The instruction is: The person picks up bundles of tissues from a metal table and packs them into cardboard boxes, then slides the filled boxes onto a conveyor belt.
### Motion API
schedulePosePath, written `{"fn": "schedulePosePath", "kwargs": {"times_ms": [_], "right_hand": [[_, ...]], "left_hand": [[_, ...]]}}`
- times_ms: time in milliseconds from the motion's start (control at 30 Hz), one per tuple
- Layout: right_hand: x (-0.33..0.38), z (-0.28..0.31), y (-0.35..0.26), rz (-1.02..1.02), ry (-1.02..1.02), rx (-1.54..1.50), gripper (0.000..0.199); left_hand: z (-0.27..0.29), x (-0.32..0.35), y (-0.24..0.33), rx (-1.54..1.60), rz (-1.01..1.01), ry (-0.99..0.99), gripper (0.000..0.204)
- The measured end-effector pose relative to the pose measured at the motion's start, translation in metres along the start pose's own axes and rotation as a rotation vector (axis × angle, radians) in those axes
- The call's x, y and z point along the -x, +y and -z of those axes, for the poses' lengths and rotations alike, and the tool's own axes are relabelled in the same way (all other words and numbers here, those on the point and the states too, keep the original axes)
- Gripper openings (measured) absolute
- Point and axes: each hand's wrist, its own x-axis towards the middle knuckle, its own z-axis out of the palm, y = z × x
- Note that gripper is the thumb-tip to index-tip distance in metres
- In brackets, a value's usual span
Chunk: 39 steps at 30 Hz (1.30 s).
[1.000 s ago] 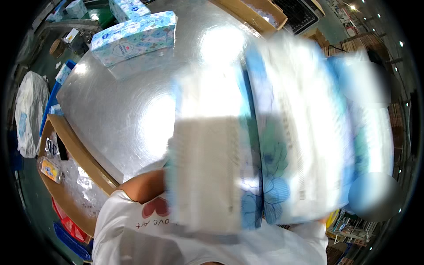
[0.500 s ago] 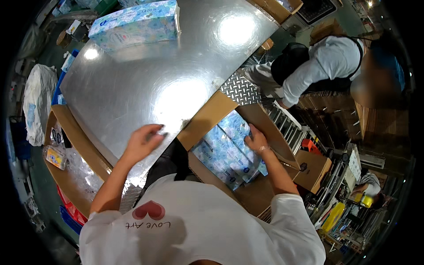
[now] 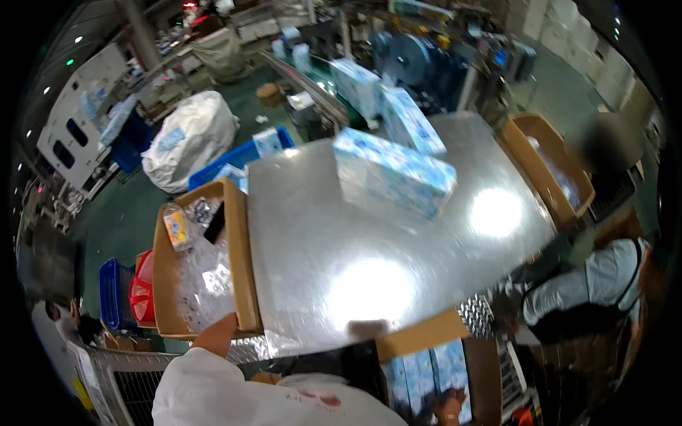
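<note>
My left hand (image 3: 219, 331) reaches out of a white sleeve to the near rim of a cardboard box (image 3: 241, 248) on the left. That box holds clear plastic bags (image 3: 202, 280); the fingers are hidden among them. My right hand (image 3: 449, 407) lies at the bottom edge on blue-and-white tissue packs (image 3: 419, 373) stacked inside a brown carton (image 3: 415, 335), fingers apart. A large blue-and-white tissue pack (image 3: 394, 174) lies on the shiny metal table (image 3: 341, 284), far from both hands.
More tissue packs (image 3: 408, 122) stand at the table's far edge by a conveyor. Another cardboard box (image 3: 547, 160) sits at the right. A co-worker (image 3: 597, 287) bends at the right. A white sack (image 3: 188, 138) and blue crates (image 3: 114, 291) are on the floor at left.
The big tissue pack held close to the camera went down into the carton. My left hand has moved from the table edge to the left box, and the view has swung left.
</note>
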Motion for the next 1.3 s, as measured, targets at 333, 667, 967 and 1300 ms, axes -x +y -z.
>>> {"fn": "schedulePosePath", "kwargs": {"times_ms": [333,667,967,1300], "right_hand": [[-0.002,0.013,-0.012,-0.07,-0.098,-0.247,0.038],[-0.012,0.038,0.0,0.111,-0.017,-0.396,0.04],[0.003,0.056,-0.002,0.236,-0.016,-0.367,0.04],[-0.02,0.164,-0.045,0.304,0.335,-0.5,0.036]], "left_hand": [[-0.045,0.015,0.042,0.123,-0.128,-0.093,0.032],[0.094,0.012,0.011,0.524,-0.313,0.308,0.017],[0.183,0.228,0.166,1.536,-0.652,-0.387,0.005],[0.015,0.413,0.28,0.08,-1.949,-0.533,0.041]]}}
